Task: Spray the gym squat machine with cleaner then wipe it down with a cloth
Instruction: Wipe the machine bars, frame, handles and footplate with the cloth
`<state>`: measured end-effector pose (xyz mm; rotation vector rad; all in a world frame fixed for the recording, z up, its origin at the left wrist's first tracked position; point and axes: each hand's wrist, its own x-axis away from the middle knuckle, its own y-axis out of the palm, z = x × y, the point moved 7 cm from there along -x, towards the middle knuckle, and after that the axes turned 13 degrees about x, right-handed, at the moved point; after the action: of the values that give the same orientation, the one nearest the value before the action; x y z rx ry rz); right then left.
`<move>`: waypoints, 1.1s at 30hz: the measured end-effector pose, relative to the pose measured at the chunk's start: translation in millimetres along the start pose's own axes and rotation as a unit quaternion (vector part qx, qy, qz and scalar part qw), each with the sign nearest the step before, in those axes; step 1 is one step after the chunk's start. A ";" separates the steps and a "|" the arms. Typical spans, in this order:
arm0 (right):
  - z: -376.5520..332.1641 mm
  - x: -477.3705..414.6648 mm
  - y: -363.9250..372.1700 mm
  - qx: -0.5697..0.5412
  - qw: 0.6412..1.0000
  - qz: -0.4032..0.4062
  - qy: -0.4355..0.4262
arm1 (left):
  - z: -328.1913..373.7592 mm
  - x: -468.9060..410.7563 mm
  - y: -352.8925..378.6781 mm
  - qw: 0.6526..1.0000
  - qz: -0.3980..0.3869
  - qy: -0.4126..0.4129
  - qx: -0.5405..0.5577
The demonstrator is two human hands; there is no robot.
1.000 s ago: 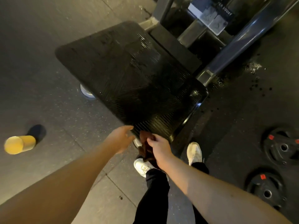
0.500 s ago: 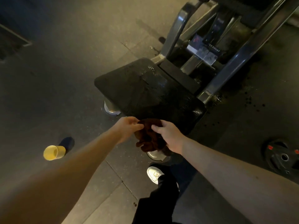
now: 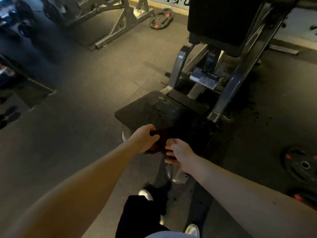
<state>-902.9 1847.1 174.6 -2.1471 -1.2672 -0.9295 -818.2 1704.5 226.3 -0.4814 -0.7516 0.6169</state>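
Observation:
The squat machine's black ribbed footplate [image 3: 154,110] lies low in the middle of the view, its far part glistening wet. Behind it rise the grey frame tubes [image 3: 228,93] and a dark back pad [image 3: 221,19]. A dark reddish cloth [image 3: 158,143] hangs bunched between my hands over the plate's near edge. My left hand [image 3: 145,138] grips its upper left part. My right hand [image 3: 178,152] holds its right side from below, fingers curled. No spray bottle is in view.
Weight plates lie on the rubber floor at the right [image 3: 301,164] and far back [image 3: 160,18]. Another grey machine frame [image 3: 109,19] stands at the back left. Wet specks dot the floor right of the machine [image 3: 253,107]. My shoes [image 3: 192,229] are at the bottom.
My view has lifted and pulled back from the footplate. The yellow cup on the left has left the view. The cloth stays between both hands, my left now gripping it more fully.

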 end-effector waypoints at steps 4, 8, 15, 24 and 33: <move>-12.0 -7.6 41.2 -0.257 0.961 -0.090 0.046 | -5.9 -14.6 -12.6 0.998 -0.051 0.040 -0.022; -29.4 -62.9 84.1 -0.351 0.930 -0.075 0.076 | -32.7 -57.2 -31.3 0.992 -0.107 0.067 -0.027; -69.3 -167.2 156.8 -0.400 0.911 0.050 0.089 | -87.3 -144.8 -85.2 0.960 -0.242 0.136 -0.045; -94.9 -251.4 180.1 -0.466 0.863 0.161 0.106 | -107.0 -266.4 -134.2 0.952 -0.265 0.111 -0.105; -113.9 -329.1 173.9 -0.482 0.843 0.180 0.155 | -84.1 -364.9 -137.1 0.910 -0.315 0.119 -0.242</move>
<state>-896.7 1503.7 -8.4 -2.6075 -0.1554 -1.8999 -917.6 1346.8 80.7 -0.7095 -0.7693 -0.2455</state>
